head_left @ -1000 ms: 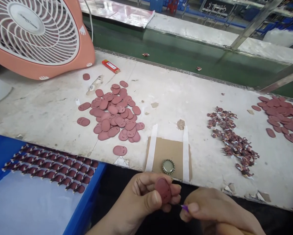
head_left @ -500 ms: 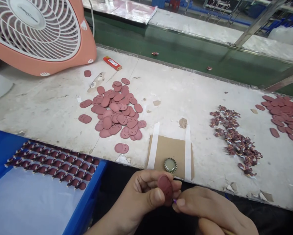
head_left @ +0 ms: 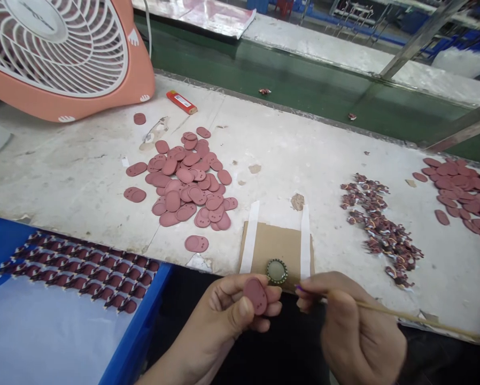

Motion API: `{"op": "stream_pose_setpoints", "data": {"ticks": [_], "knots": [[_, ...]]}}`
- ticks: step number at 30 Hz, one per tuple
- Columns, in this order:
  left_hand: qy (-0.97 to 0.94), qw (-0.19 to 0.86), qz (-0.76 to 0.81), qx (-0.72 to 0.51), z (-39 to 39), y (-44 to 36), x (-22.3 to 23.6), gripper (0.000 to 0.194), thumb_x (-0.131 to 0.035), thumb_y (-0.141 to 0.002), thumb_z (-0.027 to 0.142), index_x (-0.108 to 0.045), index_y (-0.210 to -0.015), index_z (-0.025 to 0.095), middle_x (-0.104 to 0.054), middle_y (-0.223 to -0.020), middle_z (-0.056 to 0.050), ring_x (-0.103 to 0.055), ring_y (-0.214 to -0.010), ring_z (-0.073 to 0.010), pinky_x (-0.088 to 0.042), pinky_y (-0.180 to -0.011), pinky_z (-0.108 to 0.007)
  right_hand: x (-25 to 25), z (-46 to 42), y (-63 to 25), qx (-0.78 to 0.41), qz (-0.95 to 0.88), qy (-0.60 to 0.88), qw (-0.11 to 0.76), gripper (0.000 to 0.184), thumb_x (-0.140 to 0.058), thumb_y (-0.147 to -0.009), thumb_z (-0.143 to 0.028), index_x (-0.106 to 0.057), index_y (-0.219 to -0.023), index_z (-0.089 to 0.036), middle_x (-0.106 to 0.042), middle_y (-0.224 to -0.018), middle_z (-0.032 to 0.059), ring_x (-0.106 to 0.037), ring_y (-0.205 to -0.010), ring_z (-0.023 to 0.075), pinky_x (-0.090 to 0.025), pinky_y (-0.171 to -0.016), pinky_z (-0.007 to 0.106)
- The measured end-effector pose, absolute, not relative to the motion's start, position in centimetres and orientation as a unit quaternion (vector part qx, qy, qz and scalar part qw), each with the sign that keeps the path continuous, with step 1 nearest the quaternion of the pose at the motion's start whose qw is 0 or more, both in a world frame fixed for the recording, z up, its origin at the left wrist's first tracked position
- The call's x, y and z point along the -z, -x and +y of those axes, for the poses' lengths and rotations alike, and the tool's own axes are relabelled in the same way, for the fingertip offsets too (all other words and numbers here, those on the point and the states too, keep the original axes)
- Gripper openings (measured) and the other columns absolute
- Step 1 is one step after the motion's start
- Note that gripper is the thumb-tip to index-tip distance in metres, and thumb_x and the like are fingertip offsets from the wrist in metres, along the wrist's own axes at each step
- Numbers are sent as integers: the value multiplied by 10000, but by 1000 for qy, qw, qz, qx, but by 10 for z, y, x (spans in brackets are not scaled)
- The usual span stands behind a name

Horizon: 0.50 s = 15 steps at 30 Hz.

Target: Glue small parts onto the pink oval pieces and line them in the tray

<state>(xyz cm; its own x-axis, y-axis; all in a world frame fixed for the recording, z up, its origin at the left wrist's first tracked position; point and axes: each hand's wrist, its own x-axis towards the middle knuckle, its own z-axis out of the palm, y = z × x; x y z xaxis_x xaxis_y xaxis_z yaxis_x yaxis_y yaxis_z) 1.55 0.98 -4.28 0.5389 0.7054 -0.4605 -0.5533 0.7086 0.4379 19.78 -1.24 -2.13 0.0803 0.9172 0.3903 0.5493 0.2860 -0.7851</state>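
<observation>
My left hand (head_left: 230,313) pinches a reddish-brown oval disc (head_left: 255,295) with small dark holes between thumb and fingers. To its right, my right hand (head_left: 356,321) closes around a thin paintbrush (head_left: 408,314) with a tan handle and a purple part near the tip. That tip sits close to a crown bottle cap (head_left: 277,271), apart from the disc. The cap lies upturned on a cardboard piece (head_left: 278,240) taped to the table edge; what fills it is pale and hard to make out.
A pile of matching discs (head_left: 192,182) lies left, another pile (head_left: 460,187) far right. Small brown figures (head_left: 384,224) are heaped between. A blue tray (head_left: 141,326) holds rows of assembled pieces (head_left: 83,267). An orange fan (head_left: 141,75) and a red box (head_left: 182,102) stand behind.
My right hand has moved away from the disc, up and to the right, bringing the brush tip near the bottle cap. My left hand has shifted slightly left with the disc.
</observation>
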Motion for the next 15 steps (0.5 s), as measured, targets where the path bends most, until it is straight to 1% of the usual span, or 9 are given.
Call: {"op": "stream_pose_setpoints", "data": {"ticks": [2, 6, 12, 15], "knots": [[-125, 861, 330, -366, 9, -13, 46, 228, -825, -755, 366, -808, -942, 237, -825, -967, -35, -744, -865, -135, -554, -717, -172, 26, -7, -202, -184, -666, 580, 432, 244, -454, -1064, -223, -675, -969, -186, -656, -748, 3, -631, -583, 103, -528, -543, 176], [-124, 856, 344, -365, 7, -11, 49, 242, -818, -763, 370, -801, -971, 247, -824, -993, -41, -749, -893, -146, -558, -727, -176, 30, -2, -203, -172, -681, 581, 410, 237, -477, -1040, -201, -688, -934, -190, -661, -738, 4, -648, -605, 118, -521, -546, 189], [-127, 853, 345, -370, 9, -13, 47, 244, -831, -744, 384, -803, -938, 239, -828, -980, -44, -752, -861, -142, -557, -709, -168, 32, -1, -202, -169, -683, 577, 416, 225, -494, -1033, -198, -692, -926, -192, -672, -753, -4, -660, -632, 116, -534, -588, 189], [-128, 855, 341, -370, 8, -12, 46, 233, -826, -752, 378, -805, -943, 246, -827, -980, -36, -749, -869, -136, -555, -720, -168, 27, -6, -201, -183, -663, 579, 438, 253, -448, -1057, -195, -675, -945, -190, -657, -744, -6, -633, -596, 100, -518, -549, 174]]}}
